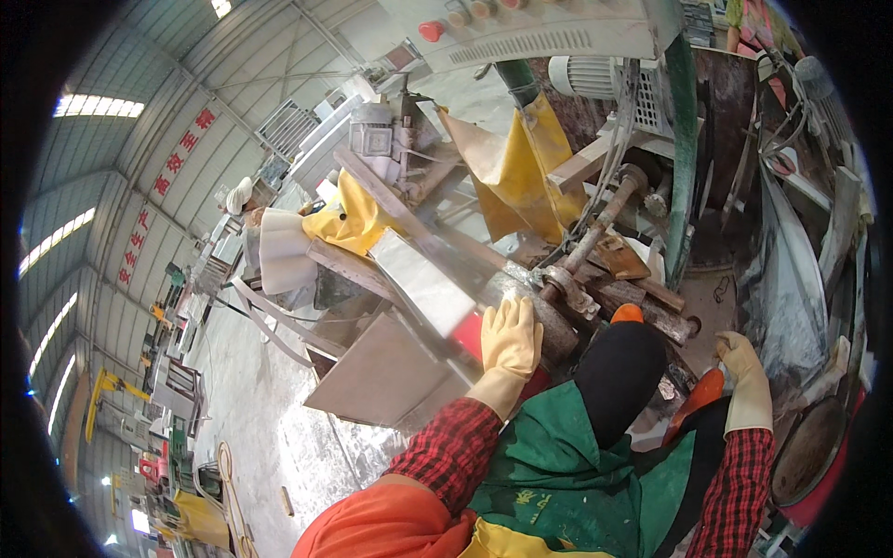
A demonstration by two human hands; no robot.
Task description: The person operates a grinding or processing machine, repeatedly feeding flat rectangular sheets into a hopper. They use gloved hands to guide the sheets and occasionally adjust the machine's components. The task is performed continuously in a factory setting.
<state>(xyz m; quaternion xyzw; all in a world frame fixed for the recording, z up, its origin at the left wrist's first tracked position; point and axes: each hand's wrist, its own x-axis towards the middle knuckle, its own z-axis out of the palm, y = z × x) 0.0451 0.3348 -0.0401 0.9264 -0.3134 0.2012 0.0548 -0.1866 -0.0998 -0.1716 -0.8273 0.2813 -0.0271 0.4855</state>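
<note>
A cream rubber glove covers my left hand (510, 346), whose fingers lie stretched out flat. It rests beside a dusty grey cylindrical machine part (556, 327), next to a white-topped bar (423, 284) with a red end (473, 337). Off to the right, my right hand (746, 377), gloved alike, hangs above the floor near my knee. Its fingers are curled together, and no object shows in them. A rusty shaft (595, 237) runs from the cylinder toward the back of the machine. My green apron (567, 465) spreads over my lap.
Yellow flaps (526, 167) and a yellow cloth (352, 216) hang on the machine. A control box (539, 33) with a red button overhangs it. A flat grey board (386, 372) slants at left. Scrap sheets (791, 270) and a round bucket (809, 451) stand at right.
</note>
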